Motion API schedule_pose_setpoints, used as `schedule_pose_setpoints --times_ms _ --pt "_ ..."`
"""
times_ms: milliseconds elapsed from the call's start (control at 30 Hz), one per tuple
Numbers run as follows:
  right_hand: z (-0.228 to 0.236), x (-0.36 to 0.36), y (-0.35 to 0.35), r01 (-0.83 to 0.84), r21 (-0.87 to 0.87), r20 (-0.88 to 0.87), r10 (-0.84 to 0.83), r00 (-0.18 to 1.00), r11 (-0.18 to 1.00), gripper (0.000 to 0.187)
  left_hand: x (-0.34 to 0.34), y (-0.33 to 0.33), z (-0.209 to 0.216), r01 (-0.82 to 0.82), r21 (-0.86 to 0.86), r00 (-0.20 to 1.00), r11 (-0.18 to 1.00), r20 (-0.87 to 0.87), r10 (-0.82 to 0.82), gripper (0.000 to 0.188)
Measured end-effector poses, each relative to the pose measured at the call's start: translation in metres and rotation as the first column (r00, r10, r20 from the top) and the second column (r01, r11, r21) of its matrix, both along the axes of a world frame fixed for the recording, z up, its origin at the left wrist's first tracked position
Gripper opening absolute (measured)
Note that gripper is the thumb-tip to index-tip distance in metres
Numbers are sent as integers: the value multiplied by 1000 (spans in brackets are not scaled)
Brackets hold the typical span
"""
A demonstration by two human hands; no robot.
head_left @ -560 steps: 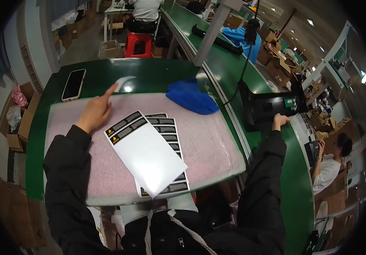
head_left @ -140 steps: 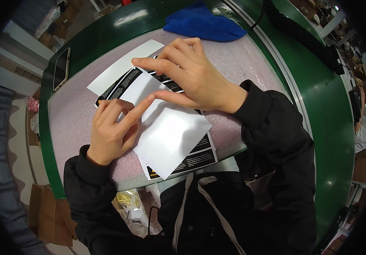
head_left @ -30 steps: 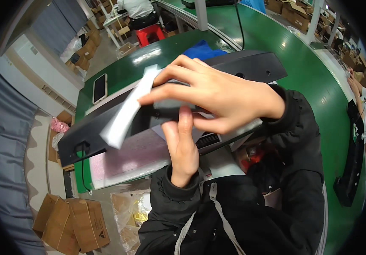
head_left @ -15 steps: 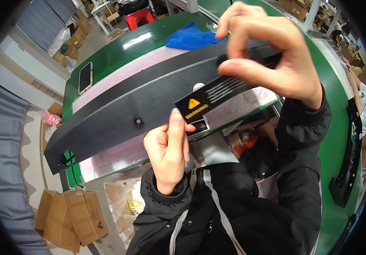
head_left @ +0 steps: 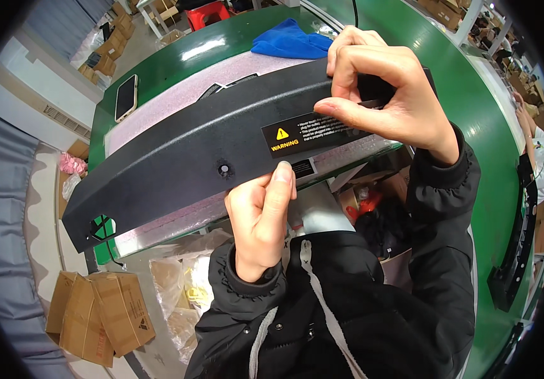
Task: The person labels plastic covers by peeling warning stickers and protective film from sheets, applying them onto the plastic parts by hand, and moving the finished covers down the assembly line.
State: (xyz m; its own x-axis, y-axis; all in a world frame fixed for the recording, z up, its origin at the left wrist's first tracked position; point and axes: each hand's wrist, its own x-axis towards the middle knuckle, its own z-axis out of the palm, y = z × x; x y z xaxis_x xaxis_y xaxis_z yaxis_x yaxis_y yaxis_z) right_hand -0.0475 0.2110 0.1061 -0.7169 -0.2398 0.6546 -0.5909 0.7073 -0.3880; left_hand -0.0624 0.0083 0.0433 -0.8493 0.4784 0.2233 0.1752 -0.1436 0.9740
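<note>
A long, dark grey curved panel (head_left: 158, 167) lies aslant in front of me, with a round hole left of its middle and a cut-out near its left end. Against its face is a black warning label (head_left: 294, 144) with a yellow triangle. My right hand (head_left: 379, 88) is closed in a pinch over the label's right part, which the thumb and palm hide. Below the label, my left hand (head_left: 260, 221) is closed at the panel's lower edge, thumb on the front and fingers curled. Next to it a white-edged black label (head_left: 305, 167) shows past that edge.
Pink foam (head_left: 167, 110) lies under the panel on a green table (head_left: 164, 64). A phone (head_left: 126, 98) and a blue cloth (head_left: 292, 39) lie beyond. Cardboard boxes (head_left: 117, 316) stand at lower left. Another dark panel (head_left: 515, 252) is at right, near a co-worker's arm (head_left: 528, 126).
The label has swung flatter against the panel. My right hand has moved slightly down and left; my left hand has shifted right and off the label's corner. White-edged pieces now show behind the panel.
</note>
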Motion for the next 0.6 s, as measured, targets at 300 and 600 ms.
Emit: schedule_pose_setpoints --times_ms 300,600 --pt "-1 -2 0 -52 -9 -32 52 998 999 24 -2 -2 -8 47 155 996 987 64 -57 35" --pt "-1 -4 -2 -39 4 -40 39 998 999 22 -5 5 -15 47 260 998 965 16 -53 35"
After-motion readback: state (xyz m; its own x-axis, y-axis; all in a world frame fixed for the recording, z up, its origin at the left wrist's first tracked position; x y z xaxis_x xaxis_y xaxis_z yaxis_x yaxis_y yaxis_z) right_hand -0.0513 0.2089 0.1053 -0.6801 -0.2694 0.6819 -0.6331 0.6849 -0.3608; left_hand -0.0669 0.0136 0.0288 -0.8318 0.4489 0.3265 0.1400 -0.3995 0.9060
